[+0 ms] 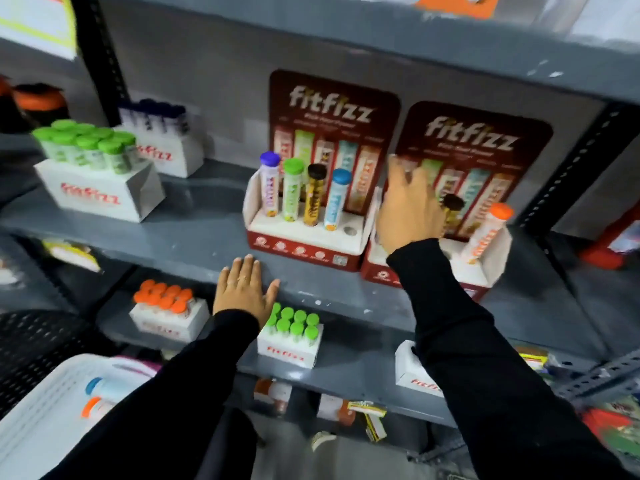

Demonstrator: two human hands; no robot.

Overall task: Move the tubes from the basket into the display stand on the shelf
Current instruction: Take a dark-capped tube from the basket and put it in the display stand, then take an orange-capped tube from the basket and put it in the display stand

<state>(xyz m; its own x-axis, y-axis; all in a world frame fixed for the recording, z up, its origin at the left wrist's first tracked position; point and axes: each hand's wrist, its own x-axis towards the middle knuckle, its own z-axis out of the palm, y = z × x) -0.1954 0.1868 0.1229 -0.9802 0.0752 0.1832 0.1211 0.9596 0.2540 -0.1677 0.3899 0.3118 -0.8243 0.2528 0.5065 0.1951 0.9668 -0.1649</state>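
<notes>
On the grey shelf (194,237), between the hands and just above the left one: one display stand (304,237), red base, white tray, holding four upright tubes, namely purple-capped tube (270,183), green-capped tube (292,192), black-capped tube (314,195), blue-capped tube (335,199); fifth hole at its right end empty.

Behind the right hand: second display stand (485,268), just beside the first, holding a dark-capped tube (453,209) and, tilted at the far right, an orange-capped tube (488,233).

Right hand (410,209): raised in front of the second stand, fingers spread and blurred; whether it grips anything cannot be told.

Left hand (244,289): flat, fingers apart, palm resting on the shelf's front edge, holding nothing.

Below and left of the left hand, beside the sleeve: white basket (45,410), containing a blue-capped basket tube (104,388) and an orange-capped basket tube (95,407), both lying down.

Far left of the hands: white boxes of green-capped tubes (86,147).
</notes>
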